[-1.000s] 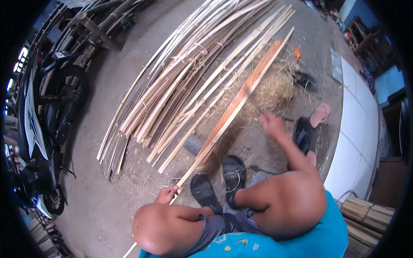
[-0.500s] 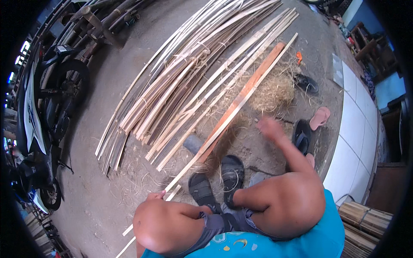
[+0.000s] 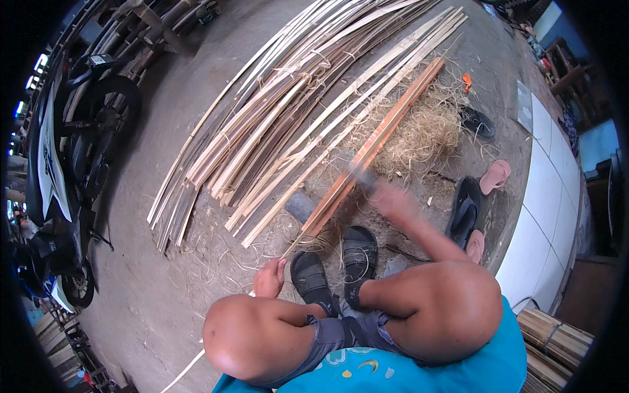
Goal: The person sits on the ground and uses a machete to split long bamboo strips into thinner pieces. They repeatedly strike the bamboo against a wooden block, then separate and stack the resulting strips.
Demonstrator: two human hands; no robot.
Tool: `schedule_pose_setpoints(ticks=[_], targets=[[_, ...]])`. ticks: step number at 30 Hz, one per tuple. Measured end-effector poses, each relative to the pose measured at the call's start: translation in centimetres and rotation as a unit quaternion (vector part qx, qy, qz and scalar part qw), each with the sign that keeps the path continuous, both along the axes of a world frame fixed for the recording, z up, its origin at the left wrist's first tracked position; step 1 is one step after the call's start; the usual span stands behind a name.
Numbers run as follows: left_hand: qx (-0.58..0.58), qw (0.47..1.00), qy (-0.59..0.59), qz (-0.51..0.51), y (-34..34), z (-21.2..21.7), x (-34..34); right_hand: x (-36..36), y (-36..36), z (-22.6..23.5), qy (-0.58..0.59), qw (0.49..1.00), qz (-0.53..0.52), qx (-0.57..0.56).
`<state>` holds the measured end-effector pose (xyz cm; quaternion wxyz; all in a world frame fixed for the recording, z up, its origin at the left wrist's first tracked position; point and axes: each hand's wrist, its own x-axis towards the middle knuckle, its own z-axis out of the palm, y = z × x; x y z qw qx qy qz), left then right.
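Note:
My left hand [image 3: 268, 278] is closed in a pinch on the near end of a thin bamboo strip [image 3: 292, 246], just ahead of my left knee. The strip lies along a reddish wooden board [image 3: 398, 112] slanting away to the upper right. Smeared by motion, my right hand [image 3: 393, 202] is closed around a knife [image 3: 359, 173]. Its blurred grey blade crosses the board and strip near their middle; I cannot tell how deeply it touches. Curly shavings [image 3: 422, 134] are heaped beside the board's right side.
A tied bundle of bamboo strips [image 3: 262, 141] lies left of the board, with loose strips [image 3: 327, 131] between. A grey cylinder [image 3: 300, 206] sits by the board's near end. Around me are a motorcycle [image 3: 49, 157], black slipper [image 3: 464, 206], pink slipper [image 3: 495, 177] and white tiles [image 3: 534, 216].
My left hand has come forward from beside the knee. My right hand has swung left, bringing the knife over the board. The pale strip that crossed the board has shifted.

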<state>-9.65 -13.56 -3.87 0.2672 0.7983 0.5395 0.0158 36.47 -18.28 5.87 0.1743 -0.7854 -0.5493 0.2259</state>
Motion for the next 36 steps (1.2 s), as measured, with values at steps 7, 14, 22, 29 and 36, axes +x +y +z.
schedule_pose_setpoints(ticks=[7, 14, 22, 29, 36], targets=[[-0.106, 0.994, 0.021, -0.028, 3.1, 5.1, 3.5, 7.4, -0.6, -0.8, 0.018, 0.979, -0.184, 0.088], [-0.025, 0.990, 0.027, -0.139, 3.9, 0.2, 2.2, -2.7, -3.2, -1.1, 0.070, 0.997, 0.041, -0.015], [-0.104, 0.989, -0.006, -0.108, 4.3, 0.9, 2.4, 5.5, -1.4, -0.7, 0.061, 0.982, -0.163, 0.073], [-0.219, 0.969, 0.026, -0.110, -0.4, 2.7, -4.9, 5.5, -2.4, -2.5, 0.024, 0.997, -0.047, -0.048], [-0.145, 0.983, -0.043, -0.106, 4.3, 0.8, 1.9, 0.3, -1.8, -3.0, 0.067, 0.980, 0.186, 0.031]])
